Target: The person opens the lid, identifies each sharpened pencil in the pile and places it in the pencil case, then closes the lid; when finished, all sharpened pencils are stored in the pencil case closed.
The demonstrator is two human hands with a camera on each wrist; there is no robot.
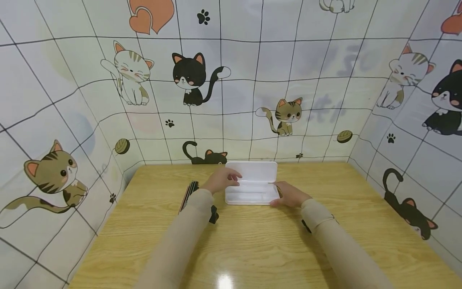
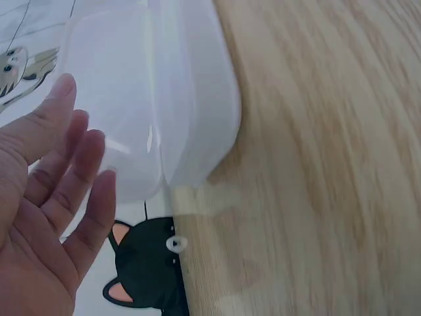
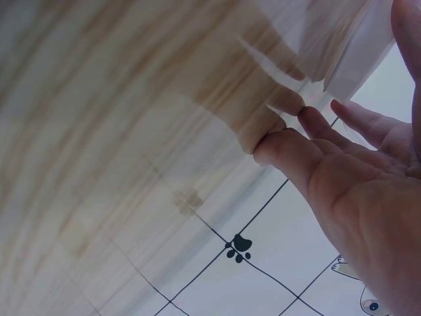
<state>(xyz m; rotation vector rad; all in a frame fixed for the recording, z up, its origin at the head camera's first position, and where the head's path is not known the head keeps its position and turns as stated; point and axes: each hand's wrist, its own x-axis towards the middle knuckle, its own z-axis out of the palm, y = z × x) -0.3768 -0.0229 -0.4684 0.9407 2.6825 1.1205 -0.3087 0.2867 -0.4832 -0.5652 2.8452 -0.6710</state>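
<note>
A white plastic pencil case (image 1: 252, 198) lies on the table with its hinged lid (image 1: 257, 171) raised at the back. No contents show in its tray. My left hand (image 1: 221, 180) is at the case's left end, its fingers loosely bent before the lid and holding nothing. In the left wrist view, the fingers (image 2: 85, 171) are spread beside the translucent lid (image 2: 112, 85). My right hand (image 1: 290, 194) grips the right end of the case, thumb in front and fingers behind. In the right wrist view, the fingertips (image 3: 273, 148) touch the tabletop by the case wall (image 3: 358, 56).
Several dark pencils (image 1: 189, 193) lie left of the case, partly hidden by the left sleeve (image 1: 180, 237). Black wrist gear (image 1: 214, 215) shows by the left wrist. The wooden table (image 1: 252, 245) meets a cat-print cloth wall (image 1: 238, 120) at the back and sides.
</note>
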